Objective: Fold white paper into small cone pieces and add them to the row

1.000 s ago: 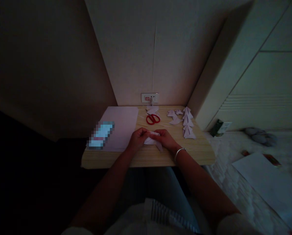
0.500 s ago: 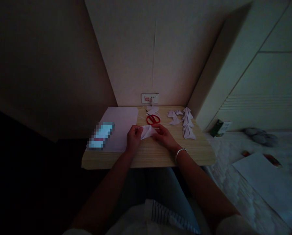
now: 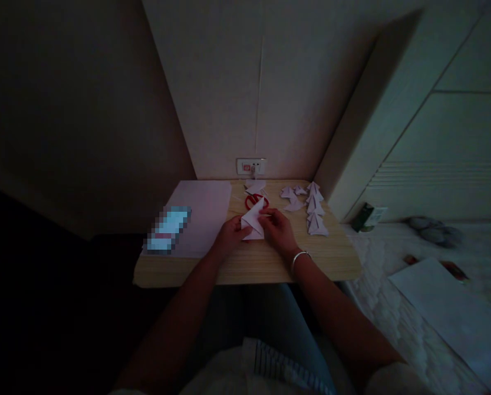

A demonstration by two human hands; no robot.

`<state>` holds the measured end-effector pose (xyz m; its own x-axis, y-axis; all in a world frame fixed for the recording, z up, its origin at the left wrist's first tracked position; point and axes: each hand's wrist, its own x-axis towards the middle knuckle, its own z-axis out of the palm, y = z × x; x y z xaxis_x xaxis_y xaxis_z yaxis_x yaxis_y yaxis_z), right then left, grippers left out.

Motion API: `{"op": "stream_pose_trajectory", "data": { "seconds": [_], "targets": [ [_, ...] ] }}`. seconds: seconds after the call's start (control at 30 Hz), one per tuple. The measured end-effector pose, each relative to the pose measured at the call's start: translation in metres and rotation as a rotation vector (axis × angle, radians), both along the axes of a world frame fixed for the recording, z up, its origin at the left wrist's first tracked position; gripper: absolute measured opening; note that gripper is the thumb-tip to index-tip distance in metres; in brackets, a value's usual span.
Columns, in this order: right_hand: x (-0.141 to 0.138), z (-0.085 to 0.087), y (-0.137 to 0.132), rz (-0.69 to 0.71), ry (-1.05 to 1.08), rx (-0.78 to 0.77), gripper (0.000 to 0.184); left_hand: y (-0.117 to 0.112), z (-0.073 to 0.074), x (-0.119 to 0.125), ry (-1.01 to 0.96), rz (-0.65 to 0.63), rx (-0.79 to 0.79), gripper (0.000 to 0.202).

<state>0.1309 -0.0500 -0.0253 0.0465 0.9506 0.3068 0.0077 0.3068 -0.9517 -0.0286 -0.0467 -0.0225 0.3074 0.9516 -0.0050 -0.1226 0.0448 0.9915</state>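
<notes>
Between my hands is a white folded paper (image 3: 253,220) with pointed corners and crossing creases. My left hand (image 3: 232,232) pinches its left edge, thumb on top. On the right side, my right hand (image 3: 278,227) grips the paper between thumb and fingers; a bangle circles that wrist. Just beyond the paper lie red-handled scissors (image 3: 250,202), partly covered by it. Paper scraps (image 3: 255,186) lie behind the scissors. To the right stands a row of folded paper pieces (image 3: 315,206), with smaller folded pieces (image 3: 292,204) beside it.
A stack of white sheets (image 3: 206,206) covers the table's left side, with a lit, blurred phone (image 3: 169,229) on it. A wall socket (image 3: 251,166) is behind the wooden table (image 3: 327,263). On the bed at right are a small box (image 3: 368,217) and a large white sheet (image 3: 446,302).
The folded paper has been turned and now shows a pointed tip upward with crossed folds. My left hand has shifted slightly right and its thumb lies over the paper.
</notes>
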Motion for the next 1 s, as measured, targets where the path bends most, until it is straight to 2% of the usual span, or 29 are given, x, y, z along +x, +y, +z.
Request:
{"op": "stream_pose_trajectory", "data": {
  "seconds": [0.1,0.17,0.23,0.37,0.5,0.63,0.83,1.0],
  "targets": [
    [-0.0036,0.0037,-0.005,0.022,-0.223,0.136,0.039,0.0007,0.0,0.0014,-0.025,0.105,0.042,0.035],
    [-0.005,0.0061,-0.0074,0.014,-0.31,0.223,0.042,0.0013,-0.0006,0.0021,-0.054,0.144,0.065,0.039],
    [-0.0054,0.0067,-0.0086,-0.011,-0.329,0.226,0.033,0.0022,-0.0019,0.0024,-0.072,0.159,0.075,0.044],
    [-0.0041,0.0034,-0.0075,-0.099,-0.312,0.106,0.013,0.0039,-0.0048,0.0028,-0.08,0.169,0.058,0.051],
    [-0.0026,-0.0012,-0.0035,-0.166,-0.185,-0.042,0.014,0.0028,-0.0037,0.0037,-0.126,0.176,0.051,0.054],
    [-0.004,-0.0022,-0.0007,-0.048,-0.006,-0.163,0.018,0.0002,-0.0011,0.0037,-0.127,0.17,0.065,0.053],
    [-0.0057,0.0045,-0.0006,0.037,0.154,-0.17,0.033,-0.0014,-0.0023,0.0013,-0.11,0.095,0.091,0.053],
    [-0.0032,0.0064,-0.0012,0.082,0.238,-0.19,0.036,-0.0022,-0.006,0.0014,-0.023,0.023,0.131,0.056]
  ]
}}
